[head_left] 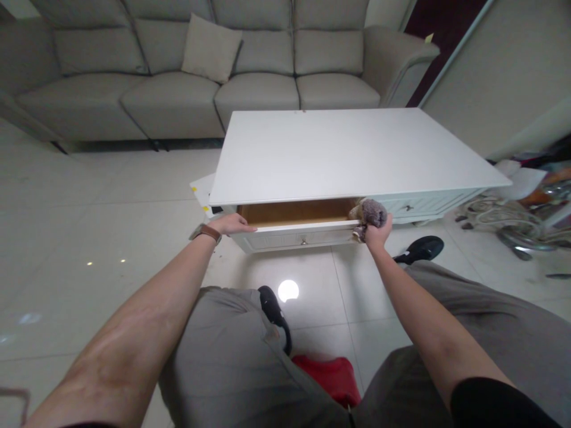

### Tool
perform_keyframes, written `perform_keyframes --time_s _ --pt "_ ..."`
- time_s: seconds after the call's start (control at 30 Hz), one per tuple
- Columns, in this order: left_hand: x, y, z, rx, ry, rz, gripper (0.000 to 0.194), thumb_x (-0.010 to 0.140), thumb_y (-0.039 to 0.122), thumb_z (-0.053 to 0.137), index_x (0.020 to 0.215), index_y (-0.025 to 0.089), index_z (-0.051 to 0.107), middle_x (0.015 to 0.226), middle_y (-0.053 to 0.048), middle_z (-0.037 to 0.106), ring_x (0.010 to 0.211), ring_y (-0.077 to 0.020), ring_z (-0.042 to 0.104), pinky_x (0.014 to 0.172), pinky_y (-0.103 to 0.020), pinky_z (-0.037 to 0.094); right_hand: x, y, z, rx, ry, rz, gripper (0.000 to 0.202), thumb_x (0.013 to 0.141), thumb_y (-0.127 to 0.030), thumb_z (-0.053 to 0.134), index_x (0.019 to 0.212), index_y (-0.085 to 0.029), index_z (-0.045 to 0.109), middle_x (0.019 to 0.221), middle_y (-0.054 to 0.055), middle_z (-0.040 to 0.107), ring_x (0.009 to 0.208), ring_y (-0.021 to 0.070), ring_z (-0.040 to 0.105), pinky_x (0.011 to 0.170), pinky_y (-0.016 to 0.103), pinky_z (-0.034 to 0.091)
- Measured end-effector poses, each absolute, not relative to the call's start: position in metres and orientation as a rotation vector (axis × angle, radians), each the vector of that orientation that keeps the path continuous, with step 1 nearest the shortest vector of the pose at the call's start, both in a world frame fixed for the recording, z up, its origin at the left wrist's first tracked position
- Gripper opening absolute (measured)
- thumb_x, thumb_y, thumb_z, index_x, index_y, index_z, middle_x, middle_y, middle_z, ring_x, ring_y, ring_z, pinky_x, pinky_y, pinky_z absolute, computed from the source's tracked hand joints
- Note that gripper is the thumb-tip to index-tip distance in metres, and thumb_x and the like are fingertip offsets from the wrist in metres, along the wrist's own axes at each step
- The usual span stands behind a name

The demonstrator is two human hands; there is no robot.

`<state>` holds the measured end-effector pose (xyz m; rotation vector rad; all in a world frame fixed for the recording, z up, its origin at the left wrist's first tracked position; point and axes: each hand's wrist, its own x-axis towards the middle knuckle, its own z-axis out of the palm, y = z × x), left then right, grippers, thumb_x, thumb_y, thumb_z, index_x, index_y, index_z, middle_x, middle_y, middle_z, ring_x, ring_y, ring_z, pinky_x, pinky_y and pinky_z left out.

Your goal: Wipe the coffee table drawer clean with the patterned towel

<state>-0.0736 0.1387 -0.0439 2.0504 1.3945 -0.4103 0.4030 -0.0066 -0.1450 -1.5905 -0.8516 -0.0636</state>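
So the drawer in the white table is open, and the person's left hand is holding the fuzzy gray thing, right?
Not quite. The head view shows the right hand holding the fuzzy gray thing; the left hand rests on the drawer's front edge. The drawer in the white table is open.

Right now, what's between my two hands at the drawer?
In the head view, only the drawer's white front edge runs from left hand to right hand, which grips a grey cloth.
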Motion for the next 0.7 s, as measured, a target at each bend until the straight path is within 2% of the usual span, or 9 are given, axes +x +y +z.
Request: perform_keyframes --time_s 0.17,0.33,0.7 --pt "-0.0739 0.1403 -0.0468 2.003 1.403 -0.397 0.069 0.066 0.079 0.061 0.094 0.018 0.077 0.1 -0.013 0.076 0.085 -0.0248 0.066 0.059 -0.027 0.046 0.3988 -0.0089 -0.1428 -1.581 -0.852 -0.051 0.025 0.06 -0.022 0.059 0.082 -0.022 0.047 0.075 -0.004 0.049 0.071 0.015 0.047 0.072 0.033 0.045" --pt "-0.0743 0.1423 -0.0477 2.052 1.419 -0.377 0.063 0.065 0.078 0.063 0.09 0.021 0.079 0.093 -0.011 0.077 0.086 -0.0245 0.067 0.066 -0.027 0.048 0.396 -0.0109 -0.1403 -1.577 -0.867 -0.06 0.025 0.061 -0.022 0.059 0.08 -0.023 0.043 0.074 -0.004 0.047 0.069 0.0142 0.044 0.068 0.031 0.043" --pt "-0.0741 0.1414 -0.0476 2.024 1.412 -0.372 0.062 0.066 0.076 0.064 0.089 0.02 0.078 0.091 -0.01 0.076 0.084 -0.0246 0.067 0.064 -0.028 0.047 0.3975 -0.0113 -0.1483 -1.588 -0.885 -0.078 0.028 0.06 -0.021 0.06 0.086 -0.021 0.048 0.075 -0.004 0.049 0.072 0.0154 0.049 0.074 0.034 0.048"
